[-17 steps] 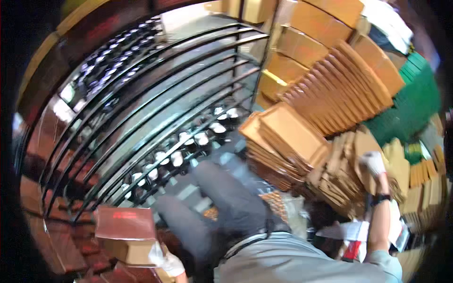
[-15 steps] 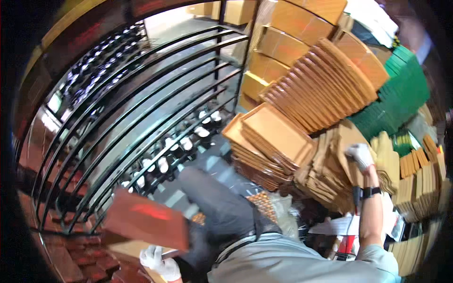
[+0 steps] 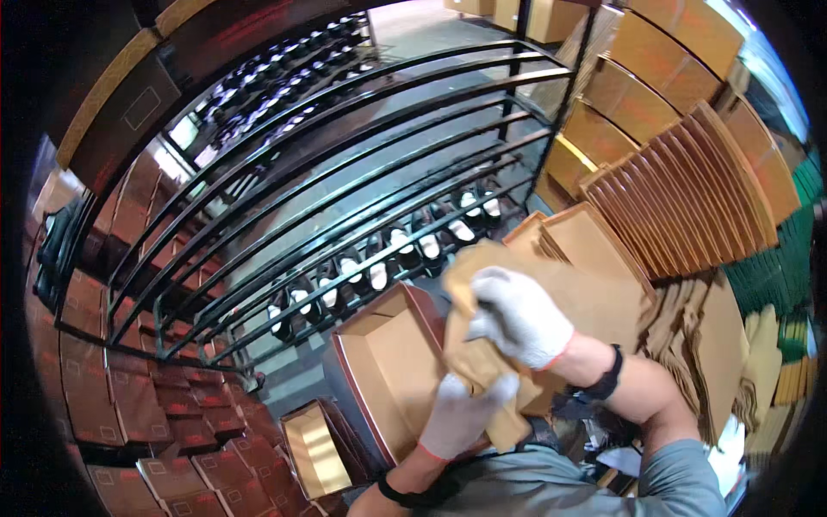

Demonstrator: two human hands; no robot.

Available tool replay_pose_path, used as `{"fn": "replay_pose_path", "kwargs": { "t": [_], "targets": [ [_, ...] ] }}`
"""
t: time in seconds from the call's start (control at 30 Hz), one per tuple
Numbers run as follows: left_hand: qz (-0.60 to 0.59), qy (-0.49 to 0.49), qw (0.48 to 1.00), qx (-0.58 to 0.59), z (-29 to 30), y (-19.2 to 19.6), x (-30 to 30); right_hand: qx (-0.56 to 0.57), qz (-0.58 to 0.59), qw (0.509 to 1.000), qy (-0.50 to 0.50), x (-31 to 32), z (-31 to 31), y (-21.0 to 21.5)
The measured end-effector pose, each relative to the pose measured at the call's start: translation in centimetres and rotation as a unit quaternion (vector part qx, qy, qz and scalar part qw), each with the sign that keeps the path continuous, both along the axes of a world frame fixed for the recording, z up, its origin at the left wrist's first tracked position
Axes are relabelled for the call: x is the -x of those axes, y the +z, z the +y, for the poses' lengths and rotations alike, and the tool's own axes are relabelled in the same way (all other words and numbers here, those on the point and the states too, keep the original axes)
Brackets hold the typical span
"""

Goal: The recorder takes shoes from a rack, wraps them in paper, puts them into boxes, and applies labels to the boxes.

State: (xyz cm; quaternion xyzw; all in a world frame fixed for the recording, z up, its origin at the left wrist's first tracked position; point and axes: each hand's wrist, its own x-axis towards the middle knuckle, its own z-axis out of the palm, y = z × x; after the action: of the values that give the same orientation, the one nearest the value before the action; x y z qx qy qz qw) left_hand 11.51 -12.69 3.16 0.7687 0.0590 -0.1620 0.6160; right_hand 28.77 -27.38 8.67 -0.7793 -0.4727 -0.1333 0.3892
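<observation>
Both hands now meet on the brown paper sheet (image 3: 482, 362), over the open box (image 3: 392, 370).
I see right hand (image 3: 517, 314) and left hand (image 3: 457, 414) pinching it: light, limp, tear-prone; grip edges beside the rack (image 3: 345, 198).

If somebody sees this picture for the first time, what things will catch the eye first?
In the lower middle, two white-gloved hands, the left hand and the right hand, grip a sheet of brown paper over an open shoe box. A black metal rack sweeps across the upper left, with rows of dark shoes beneath it. On the right, stacks of brown box lids fan out.
</observation>
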Motion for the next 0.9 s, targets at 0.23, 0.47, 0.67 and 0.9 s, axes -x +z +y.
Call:
{"fn": "replay_pose_path", "kwargs": {
  "t": [0.23,0.47,0.67,0.9],
  "targets": [
    [0.097,0.498,0.848,0.152,10.8,-0.2,5.1,0.051,0.317,0.888,-0.329,-20.2,4.7,-20.4],
    [0.255,0.371,0.837,-0.311,11.6,-2.3,9.7,0.264,0.220,0.743,-0.575,-35.0,9.6,-41.6],
    [0.224,0.552,0.772,-0.222,11.0,-2.9,7.3,0.221,0.197,0.673,-0.678,-43.3,7.9,-54.1],
    [0.265,0.538,0.765,-0.235,11.1,-3.2,7.9,0.086,0.380,0.668,-0.634,-42.3,5.5,-53.1]
  ]
}}
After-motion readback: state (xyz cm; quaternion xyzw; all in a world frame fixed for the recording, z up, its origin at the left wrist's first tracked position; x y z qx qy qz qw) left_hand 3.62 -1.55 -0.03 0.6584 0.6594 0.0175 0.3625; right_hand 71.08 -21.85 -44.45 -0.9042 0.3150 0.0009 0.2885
